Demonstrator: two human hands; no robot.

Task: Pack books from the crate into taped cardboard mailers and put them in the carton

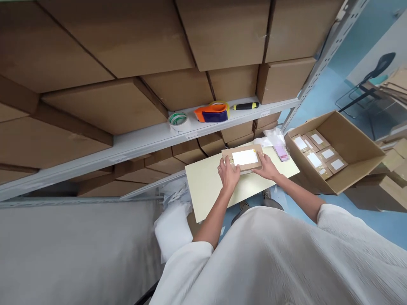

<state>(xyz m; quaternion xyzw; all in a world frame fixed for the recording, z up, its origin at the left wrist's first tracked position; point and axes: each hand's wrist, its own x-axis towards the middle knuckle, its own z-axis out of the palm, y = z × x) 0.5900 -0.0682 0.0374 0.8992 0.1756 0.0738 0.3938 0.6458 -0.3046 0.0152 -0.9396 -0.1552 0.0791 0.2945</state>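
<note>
The person's left hand (229, 173) and right hand (266, 167) hold together a small flat brown box (242, 149) above the pale yellow bench (206, 186), near its middle; whether the box touches the bench, I cannot tell; the grip of the left hand is closed around the left end of the box, with the thumb at the near edge; the grip of the right hand grasps the right end, its thumb also at the near side; on the top of the box there is a white label (244, 157); at the right end of the bench lies a pink thing (280, 152), blurred, and just beside it some white plastic (274, 137); to the right of the bench stands a big open carton (359, 146), in which several small labelled boxes (318, 154) are lying; on the edge of the shelf (140, 143) behind the bench are, from left to right, a roll of tape (178, 120), an orange and dark blue tape dispenser (213, 113) and a black and yellow handle (246, 106); below, left of the bench, there is a white bag (173, 226).
</note>
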